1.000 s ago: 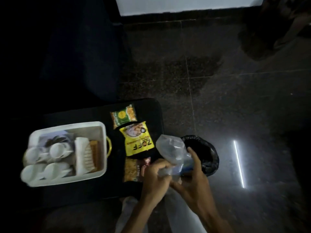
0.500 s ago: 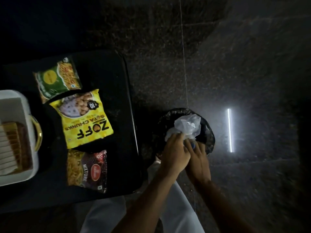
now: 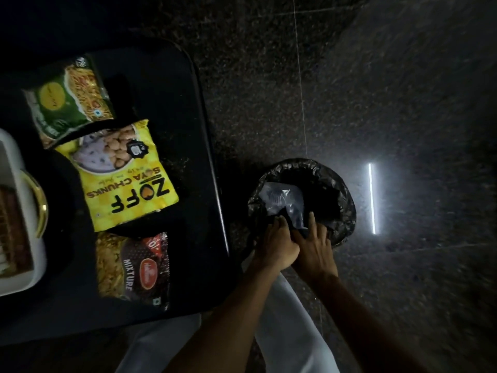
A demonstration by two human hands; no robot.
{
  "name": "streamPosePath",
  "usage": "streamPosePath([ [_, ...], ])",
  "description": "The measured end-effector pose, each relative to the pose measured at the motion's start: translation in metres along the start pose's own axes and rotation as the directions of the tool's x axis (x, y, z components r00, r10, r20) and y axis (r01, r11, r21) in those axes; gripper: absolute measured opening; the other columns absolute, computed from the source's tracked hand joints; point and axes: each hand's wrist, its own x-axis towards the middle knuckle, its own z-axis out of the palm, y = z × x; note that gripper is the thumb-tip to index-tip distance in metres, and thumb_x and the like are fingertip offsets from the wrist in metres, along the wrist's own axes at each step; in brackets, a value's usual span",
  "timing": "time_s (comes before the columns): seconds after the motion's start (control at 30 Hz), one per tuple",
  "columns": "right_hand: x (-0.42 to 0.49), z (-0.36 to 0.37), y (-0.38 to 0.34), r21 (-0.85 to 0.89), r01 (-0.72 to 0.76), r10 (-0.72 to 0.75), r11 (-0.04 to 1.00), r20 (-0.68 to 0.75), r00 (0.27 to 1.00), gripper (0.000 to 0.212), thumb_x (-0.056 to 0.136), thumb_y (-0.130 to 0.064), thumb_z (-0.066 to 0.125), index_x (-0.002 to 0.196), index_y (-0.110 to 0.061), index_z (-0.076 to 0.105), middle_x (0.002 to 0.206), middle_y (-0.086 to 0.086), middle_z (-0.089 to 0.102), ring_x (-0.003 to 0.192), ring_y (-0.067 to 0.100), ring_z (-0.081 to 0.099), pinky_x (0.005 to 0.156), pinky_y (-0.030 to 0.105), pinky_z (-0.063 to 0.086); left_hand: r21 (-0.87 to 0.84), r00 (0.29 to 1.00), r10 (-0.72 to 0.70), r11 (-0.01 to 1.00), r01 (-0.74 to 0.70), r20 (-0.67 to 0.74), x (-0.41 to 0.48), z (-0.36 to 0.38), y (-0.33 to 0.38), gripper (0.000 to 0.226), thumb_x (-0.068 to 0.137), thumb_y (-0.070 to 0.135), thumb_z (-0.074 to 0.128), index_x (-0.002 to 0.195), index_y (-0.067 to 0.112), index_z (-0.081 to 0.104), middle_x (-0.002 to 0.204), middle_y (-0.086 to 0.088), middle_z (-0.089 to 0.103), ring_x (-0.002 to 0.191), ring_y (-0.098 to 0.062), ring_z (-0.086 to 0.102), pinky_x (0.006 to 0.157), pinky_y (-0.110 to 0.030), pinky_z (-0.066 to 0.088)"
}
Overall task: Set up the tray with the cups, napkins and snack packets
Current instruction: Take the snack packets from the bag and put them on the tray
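Both my hands are at the near rim of a small bin with a black liner (image 3: 341, 195) on the floor. My left hand (image 3: 277, 244) and my right hand (image 3: 316, 246) grip the lower end of a crumpled clear plastic bag (image 3: 282, 201), which sits inside the bin. Three snack packets lie in a row on the black table (image 3: 166, 84): a green one (image 3: 70, 100), a yellow soya-chunks one (image 3: 121, 173) and a dark mixture one (image 3: 134, 267). The white tray (image 3: 16, 168) with a gold handle (image 3: 40, 205) shows at the left edge; its cups are out of view.
The floor is dark polished stone with a bright strip of reflected light (image 3: 372, 197) right of the bin. My white-clad legs (image 3: 290, 327) are below the hands. The table's right edge runs close to the bin.
My hands carried the clear plastic bag from beside the table, over the bin, then pushed it down inside. The view shifted right, leaving most of the white tray out of frame.
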Motion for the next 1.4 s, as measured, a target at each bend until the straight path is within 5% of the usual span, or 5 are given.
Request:
streamPosePath([
  [0.37, -0.099, -0.075, -0.086, 0.546, 0.118, 0.175, 0.830, -0.455, 0.873, 0.027, 0.088, -0.011, 0.067, 0.116, -0.010, 0.067, 0.148, 0.017, 0.037, 0.125, 0.042, 0.047, 0.098, 0.049, 0.049, -0.268, 0.788, 0.299, 0.826, -0.496, -0.539, -0.193, -0.071, -0.040, 0.035, 0.099, 0.020, 0.049, 0.130, 0.026, 0.062, 0.138, 0.012, 0.056, 0.127, -0.004, 0.053, 0.103, -0.026, 0.047],
  [0.53, -0.146, -0.103, -0.165, 0.683, 0.306, 0.149, 0.664, -0.521, 0.840, 0.023, 0.089, -0.011, 0.068, 0.112, -0.015, 0.067, 0.131, 0.006, 0.050, 0.102, 0.023, 0.065, 0.076, 0.013, 0.054, -0.238, 0.632, 0.158, 0.836, -0.494, -0.759, -0.253, -0.119, -0.137, 0.028, 0.097, 0.012, 0.055, 0.120, 0.022, 0.068, 0.125, 0.010, 0.065, 0.119, -0.007, 0.060, 0.096, -0.034, 0.053],
  [0.9, -0.150, -0.070, -0.263, 0.711, 0.061, 0.091, 0.701, -0.175, 0.980, 0.094, 0.082, -0.019, 0.078, 0.153, -0.014, 0.018, 0.143, 0.015, 0.052, 0.125, 0.031, 0.056, 0.101, 0.052, 0.048, -0.227, 0.811, 0.243, 0.882, -0.413, -0.533, -0.231, -0.169, -0.233, 0.047, 0.100, 0.017, 0.054, 0.146, 0.016, 0.049, 0.152, -0.002, 0.048, 0.143, -0.016, 0.042, 0.117, -0.023, 0.031],
  [1.13, -0.158, -0.058, -0.291, 0.724, 0.019, 0.262, 0.690, -0.274, 0.925, 0.050, 0.080, -0.031, 0.079, 0.123, -0.016, 0.058, 0.106, 0.002, 0.073, 0.097, 0.020, 0.069, 0.081, 0.040, 0.057, -0.284, 0.853, 0.241, 0.871, -0.400, -0.463, -0.222, -0.168, -0.241, 0.042, 0.098, 0.024, 0.054, 0.140, 0.021, 0.053, 0.143, 0.001, 0.057, 0.133, -0.013, 0.051, 0.108, -0.019, 0.037],
  [1.4, -0.186, -0.099, -0.304, 0.431, 0.223, -0.027, 0.874, -0.414, 0.910, 0.037, 0.077, -0.010, 0.080, 0.113, -0.012, 0.070, 0.090, 0.000, 0.062, 0.076, 0.018, 0.062, 0.063, 0.016, 0.043, -0.259, 0.862, 0.181, 0.907, -0.332, -0.473, -0.256, -0.192, -0.254, 0.016, 0.096, 0.022, 0.056, 0.109, 0.025, 0.064, 0.108, 0.008, 0.072, 0.104, -0.008, 0.067, 0.089, -0.031, 0.056],
])
